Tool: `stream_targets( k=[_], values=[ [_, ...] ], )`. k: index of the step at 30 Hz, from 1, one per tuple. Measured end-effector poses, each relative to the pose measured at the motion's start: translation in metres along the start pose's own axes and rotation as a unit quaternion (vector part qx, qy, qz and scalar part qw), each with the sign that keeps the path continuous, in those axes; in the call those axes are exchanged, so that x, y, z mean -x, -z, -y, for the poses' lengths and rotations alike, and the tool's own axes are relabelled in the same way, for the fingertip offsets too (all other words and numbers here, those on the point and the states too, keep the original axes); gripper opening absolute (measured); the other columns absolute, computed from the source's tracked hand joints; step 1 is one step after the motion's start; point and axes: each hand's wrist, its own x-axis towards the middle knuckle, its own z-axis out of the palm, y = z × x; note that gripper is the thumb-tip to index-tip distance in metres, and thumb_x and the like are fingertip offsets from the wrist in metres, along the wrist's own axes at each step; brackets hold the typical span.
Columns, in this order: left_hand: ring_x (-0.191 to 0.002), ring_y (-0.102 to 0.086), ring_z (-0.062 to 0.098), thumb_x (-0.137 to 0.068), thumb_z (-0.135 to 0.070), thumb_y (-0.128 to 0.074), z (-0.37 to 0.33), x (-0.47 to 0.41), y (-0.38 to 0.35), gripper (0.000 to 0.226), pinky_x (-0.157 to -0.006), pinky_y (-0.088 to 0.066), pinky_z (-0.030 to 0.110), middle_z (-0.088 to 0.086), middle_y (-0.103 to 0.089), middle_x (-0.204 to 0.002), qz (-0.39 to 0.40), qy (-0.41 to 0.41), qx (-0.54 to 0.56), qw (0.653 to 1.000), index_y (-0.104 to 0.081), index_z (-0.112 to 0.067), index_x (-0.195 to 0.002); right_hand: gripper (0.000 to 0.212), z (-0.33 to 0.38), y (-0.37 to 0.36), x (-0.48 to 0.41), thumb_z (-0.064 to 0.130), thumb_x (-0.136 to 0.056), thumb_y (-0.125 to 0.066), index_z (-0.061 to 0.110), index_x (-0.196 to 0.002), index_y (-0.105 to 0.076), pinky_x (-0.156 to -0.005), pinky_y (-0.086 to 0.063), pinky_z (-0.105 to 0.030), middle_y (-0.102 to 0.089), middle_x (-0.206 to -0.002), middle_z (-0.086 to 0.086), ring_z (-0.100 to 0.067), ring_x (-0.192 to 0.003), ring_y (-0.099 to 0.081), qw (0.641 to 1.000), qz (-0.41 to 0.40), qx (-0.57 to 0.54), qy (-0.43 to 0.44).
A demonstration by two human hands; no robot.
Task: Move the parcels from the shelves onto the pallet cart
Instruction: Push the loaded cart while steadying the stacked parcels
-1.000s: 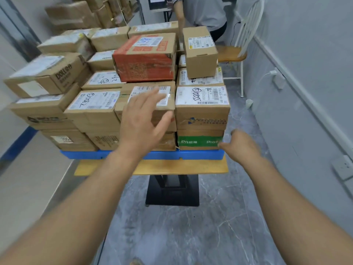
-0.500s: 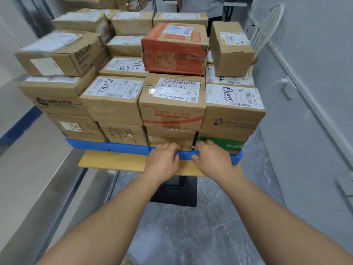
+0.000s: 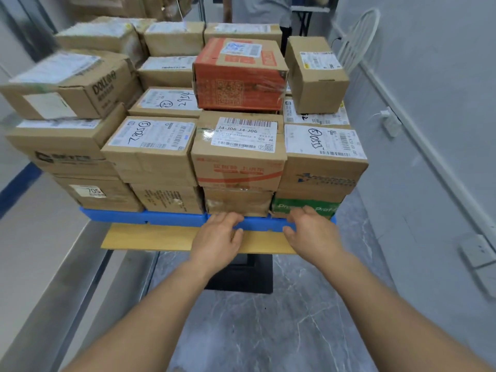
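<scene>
The parcels (image 3: 150, 149) sit stacked in layers on a blue pallet (image 3: 171, 218), which lies on a wooden tabletop (image 3: 150, 238) with a black base (image 3: 241, 277). The front middle box (image 3: 239, 167) has a printed label reading "J4-J06 J4-J06" and "026 AK". The box to its left (image 3: 153, 157) has "7805" handwritten on it, and the one behind that (image 3: 166, 103) has "2934". A low box (image 3: 99, 194) shows "705". The big carton on the left (image 3: 80, 87) reads "DOLL", with the rest smeared. An orange-red box (image 3: 239, 76) on top has a QR code under shiny tape. The green box (image 3: 303, 206) at the bottom right starts "Pro", then the fingers cover it.

The left hand (image 3: 217, 237) and right hand (image 3: 312, 232) are set apart on the pallet's near edge. The fingers lie fairly straight over the rim, with their tips against the bottom boxes, clasping nothing.

The left side of the stack is blurred. Another person (image 3: 261, 9) at the back is cut off at the top. The floor (image 3: 268, 331) is grey and marbled. A pale wall (image 3: 429, 63) on the right has sockets (image 3: 476, 251), and a white chair (image 3: 357, 41) stands beside it.
</scene>
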Motion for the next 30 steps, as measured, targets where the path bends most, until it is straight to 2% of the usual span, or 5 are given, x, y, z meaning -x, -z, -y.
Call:
stream_targets(
  k=[4,8,18,25,30],
  values=[
    [-0.119,-0.047,0.017,-0.096,-0.023,-0.048,0.033,0.029,0.014,0.035,-0.097,-0.037,0.027,-0.002,-0.057,-0.127,-0.007,0.06,-0.011,0.998,-0.052,-0.019,-0.13,0.03,-0.014,0.001,0.009,0.031,-0.097,-0.047,0.014,-0.12,-0.055,-0.071,-0.044,-0.032,-0.053,-0.121,-0.007,-0.026,-0.1,-0.058,0.999,-0.001,-0.006,-0.034],
    [-0.127,-0.043,0.017,-0.096,-0.024,-0.047,0.05,0.042,0.035,0.041,-0.104,-0.034,0.029,0.001,-0.051,-0.137,-0.013,0.079,-0.025,0.996,-0.046,-0.017,-0.137,0.032,0.005,0.004,0.019,0.03,-0.096,-0.048,0.014,-0.122,-0.054,-0.08,-0.05,-0.037,-0.053,-0.123,-0.007,-0.026,-0.105,-0.057,0.999,0.002,-0.018,-0.036],
    [-0.133,-0.037,0.022,-0.094,-0.019,-0.051,0.113,0.064,0.101,0.054,-0.106,-0.033,0.035,0.006,-0.042,-0.145,-0.054,0.105,0.036,0.992,-0.033,-0.015,-0.145,0.039,0.147,0.0,0.029,0.03,-0.098,-0.043,0.015,-0.134,-0.046,-0.077,-0.042,-0.036,-0.046,-0.136,-0.008,-0.029,-0.112,-0.053,0.998,0.015,-0.009,0.062],
    [-0.126,-0.045,0.03,-0.087,-0.019,-0.056,0.193,0.057,0.146,0.066,-0.1,-0.041,0.047,0.011,-0.044,-0.142,-0.08,0.174,0.077,0.978,-0.025,-0.016,-0.145,0.041,0.219,-0.02,0.024,0.026,-0.098,-0.042,0.015,-0.137,-0.043,-0.076,-0.042,-0.037,-0.047,-0.13,-0.006,-0.027,-0.11,-0.053,0.998,0.032,-0.006,0.06],
    [-0.121,-0.048,0.031,-0.081,-0.015,-0.062,0.221,0.034,0.17,0.072,-0.098,-0.043,0.047,0.009,-0.047,-0.135,-0.106,0.152,0.09,0.979,-0.024,-0.016,-0.142,0.041,0.245,-0.024,0.023,0.026,-0.097,-0.043,0.016,-0.137,-0.044,-0.075,-0.042,-0.036,-0.045,-0.134,-0.007,-0.026,-0.109,-0.053,0.999,0.03,0.005,0.045]
  ],
)
